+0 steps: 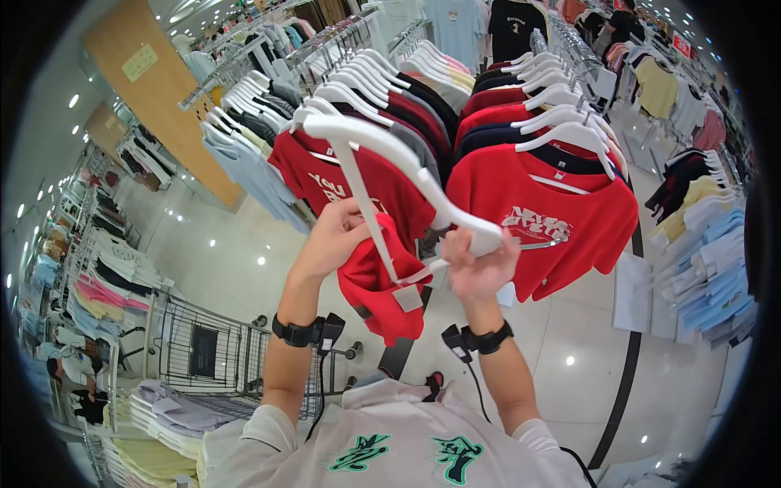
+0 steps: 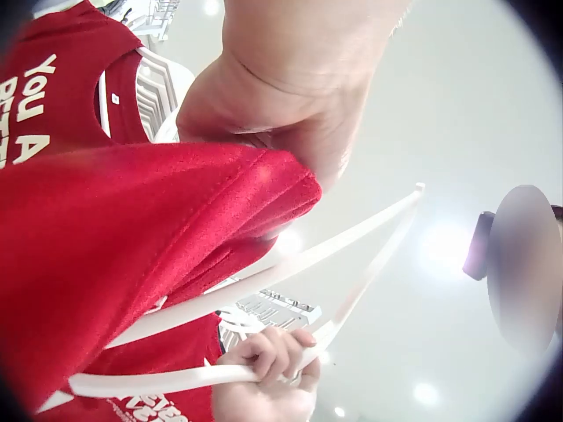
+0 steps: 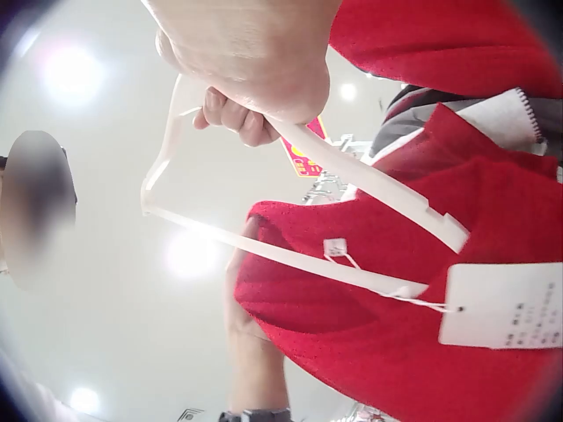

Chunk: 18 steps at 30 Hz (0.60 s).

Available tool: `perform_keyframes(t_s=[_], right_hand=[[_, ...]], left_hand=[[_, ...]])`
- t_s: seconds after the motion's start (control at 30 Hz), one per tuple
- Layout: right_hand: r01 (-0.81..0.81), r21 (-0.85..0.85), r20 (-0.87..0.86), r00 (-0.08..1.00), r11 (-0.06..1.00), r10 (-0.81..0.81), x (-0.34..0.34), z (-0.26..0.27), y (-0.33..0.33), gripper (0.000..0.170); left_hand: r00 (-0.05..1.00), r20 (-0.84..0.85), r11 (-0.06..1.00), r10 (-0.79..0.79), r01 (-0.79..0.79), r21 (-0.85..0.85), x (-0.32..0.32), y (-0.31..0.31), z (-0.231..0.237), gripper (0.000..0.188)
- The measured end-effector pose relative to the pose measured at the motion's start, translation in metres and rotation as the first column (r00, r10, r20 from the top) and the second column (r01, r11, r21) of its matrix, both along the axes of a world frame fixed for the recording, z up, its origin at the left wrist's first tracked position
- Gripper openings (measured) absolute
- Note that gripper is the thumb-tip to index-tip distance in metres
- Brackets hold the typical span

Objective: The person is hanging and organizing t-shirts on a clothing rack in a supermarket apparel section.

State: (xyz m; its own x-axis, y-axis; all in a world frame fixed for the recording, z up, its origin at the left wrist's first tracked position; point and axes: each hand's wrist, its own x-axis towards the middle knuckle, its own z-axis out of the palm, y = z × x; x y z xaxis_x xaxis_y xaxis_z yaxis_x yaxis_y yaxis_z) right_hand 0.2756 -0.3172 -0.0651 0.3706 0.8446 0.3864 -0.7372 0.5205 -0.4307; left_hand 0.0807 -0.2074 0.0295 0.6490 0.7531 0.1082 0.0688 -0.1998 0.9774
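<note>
My right hand (image 1: 480, 264) grips a white hanger (image 1: 366, 134) by one shoulder, fingers curled round it. The hanger is tilted, its far shoulder up to the left and its thin lower bar running down to a red garment (image 1: 382, 313). Bunched cloth of this garment is pinched in my left hand (image 1: 332, 240), left of the bar. In the right wrist view, one end of the hanger goes into the red cloth (image 3: 369, 343), and a white paper tag (image 3: 501, 308) hangs on a string beside the bar.
Just beyond my hands, red T-shirts with white lettering hang on racks, one at left (image 1: 305, 167) and one at right (image 1: 561, 203). A wire shopping cart (image 1: 236, 358) stands at lower left. Folded clothes (image 1: 167, 423) are stacked near it. Light blue garments (image 1: 712, 268) hang at right.
</note>
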Motion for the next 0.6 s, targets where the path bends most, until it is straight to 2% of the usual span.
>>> perform_keyframes(t_s=[0.03, 0.07, 0.13, 0.17, 0.2, 0.27, 0.3, 0.37, 0.4, 0.47, 0.5, 0.53, 0.6], right_hand=[[0.024, -0.042, 0.073, 0.997, 0.999, -0.021, -0.003, -0.007, 0.0, 0.065], [0.022, -0.044, 0.068, 0.998, 0.999, -0.019, -0.004, -0.021, 0.002, 0.065], [-0.006, -0.026, 0.015, 1.0, 1.0, 0.006, -0.001, -0.05, 0.003, 0.057], [0.079, -0.102, 0.057, 0.996, 0.992, -0.073, -0.001, -0.06, -0.001, 0.056], [0.106, -0.093, 0.104, 0.99, 0.99, -0.096, 0.002, -0.069, -0.003, 0.054], [0.171, -0.152, 0.222, 0.966, 0.973, -0.135, 0.008, -0.08, -0.014, 0.053], [0.17, -0.148, 0.221, 0.966, 0.974, -0.135, 0.009, -0.079, -0.021, 0.053], [0.234, -0.244, 0.394, 0.911, 0.941, -0.124, 0.011, -0.07, -0.036, 0.051], [0.232, -0.246, 0.396, 0.91, 0.941, -0.122, 0.014, -0.07, -0.041, 0.051], [0.368, -0.227, 0.707, 0.699, 0.902, -0.107, 0.016, -0.071, -0.053, 0.051], [0.415, -0.184, 0.747, 0.648, 0.891, -0.148, 0.011, -0.063, -0.057, 0.048], [0.41, -0.193, 0.745, 0.653, 0.892, -0.139, 0.008, -0.066, -0.061, 0.048], [0.451, -0.205, 0.776, 0.616, 0.869, -0.136, 0.006, -0.074, -0.064, 0.047]], left_hand=[[1.0, 0.016, 0.999, 0.025, -0.024, -0.027, -0.002, 0.002, -0.003, 0.007], [1.0, 0.01, 0.999, 0.027, -0.026, -0.029, -0.004, 0.001, -0.002, 0.007], [0.986, 0.073, 0.987, 0.153, -0.148, -0.062, -0.008, -0.003, 0.002, 0.008], [0.966, 0.119, 0.973, 0.229, -0.23, 0.001, -0.01, -0.005, 0.002, 0.01], [0.983, 0.124, 0.988, 0.136, -0.144, 0.058, -0.025, 0.021, -0.016, 0.011], [0.995, 0.06, 0.995, 0.078, -0.081, 0.054, -0.031, 0.021, -0.001, 0.01], [0.995, 0.059, 0.995, 0.079, -0.082, 0.058, -0.035, 0.023, -0.002, 0.01], [0.986, -0.034, 0.974, 0.162, -0.154, 0.167, -0.043, 0.03, -0.016, 0.009], [0.986, -0.033, 0.974, 0.164, -0.157, 0.165, -0.047, 0.034, -0.02, 0.009], [0.978, 0.016, 0.978, 0.207, -0.207, 0.022, -0.056, 0.038, -0.032, 0.009], [0.969, 0.076, 0.972, 0.234, -0.234, -0.005, -0.055, 0.039, -0.042, 0.01], [0.969, 0.069, 0.971, 0.239, -0.239, -0.011, -0.059, 0.04, -0.047, 0.01], [0.969, -0.051, 0.969, 0.24, -0.242, -0.036, -0.064, 0.043, -0.055, 0.007]])
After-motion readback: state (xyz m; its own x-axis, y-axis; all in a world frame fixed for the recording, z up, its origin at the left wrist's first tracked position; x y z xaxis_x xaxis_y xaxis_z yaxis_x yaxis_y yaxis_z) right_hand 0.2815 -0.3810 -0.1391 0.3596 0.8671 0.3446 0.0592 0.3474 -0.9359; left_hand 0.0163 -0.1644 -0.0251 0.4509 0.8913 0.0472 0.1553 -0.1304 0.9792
